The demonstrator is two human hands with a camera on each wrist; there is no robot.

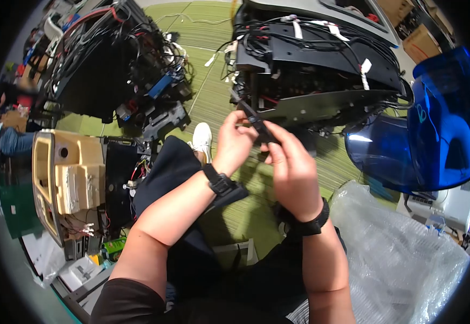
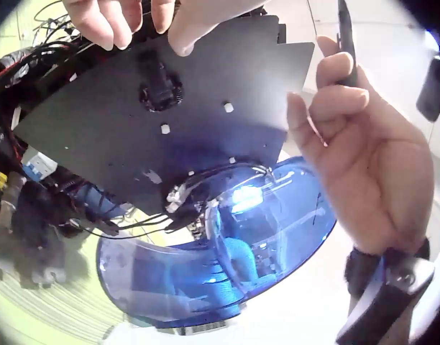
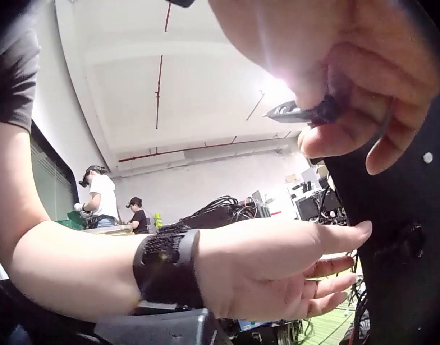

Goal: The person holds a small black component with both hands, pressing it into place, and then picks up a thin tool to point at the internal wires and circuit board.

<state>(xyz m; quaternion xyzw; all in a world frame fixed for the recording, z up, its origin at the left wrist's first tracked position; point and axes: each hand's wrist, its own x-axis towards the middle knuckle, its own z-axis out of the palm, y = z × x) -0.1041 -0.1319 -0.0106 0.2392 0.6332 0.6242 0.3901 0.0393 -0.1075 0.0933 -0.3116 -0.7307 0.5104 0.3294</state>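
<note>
My right hand (image 1: pixel 297 170) (image 2: pixel 382 154) (image 3: pixel 342 50) pinches a slim dark tool (image 1: pixel 256 123) (image 2: pixel 346 36) between thumb and fingers. In the right wrist view the tool (image 3: pixel 292 113) shows a pointed grey end. Beside it, my left hand (image 1: pixel 235 143) (image 2: pixel 126 16) (image 3: pixel 274 266) has relaxed, slightly bent fingers with nothing visible in them; whether a fingertip touches the tool cannot be told. Beyond both hands is a black machine housing (image 1: pixel 321 59) with a flat dark panel (image 2: pixel 205 93) bearing white round pegs and a black fitting (image 2: pixel 161 90).
Cables run over the housing. A blue translucent shell (image 1: pixel 440 124) stands at right, above bubble wrap (image 1: pixel 391 259). To the left are another cabled black unit (image 1: pixel 94 75) and a tan moulded part (image 1: pixel 75 183). Two people (image 3: pixel 101 198) are in the background.
</note>
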